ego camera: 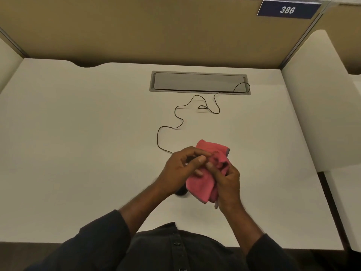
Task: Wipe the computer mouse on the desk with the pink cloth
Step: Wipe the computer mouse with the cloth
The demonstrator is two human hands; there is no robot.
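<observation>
Both hands meet over the middle of the white desk (78,133). My left hand (175,173) is curled around the black computer mouse (181,192), which is mostly hidden; only a dark end shows below the palm and a dark patch between the fingers. My right hand (227,184) grips the pink cloth (199,186) and presses it against the mouse from the right. The cloth is bunched, with a grey-edged corner sticking out beyond the fingers. The mouse's thin black cable (176,112) snakes away from my left hand's fingers towards the back of the desk.
A grey cable hatch (199,82) is set into the desk at the back, and the cable runs into its right end. Tan partition walls (136,32) enclose the desk on three sides. A blue sign reading 386 (287,9) hangs at the top right.
</observation>
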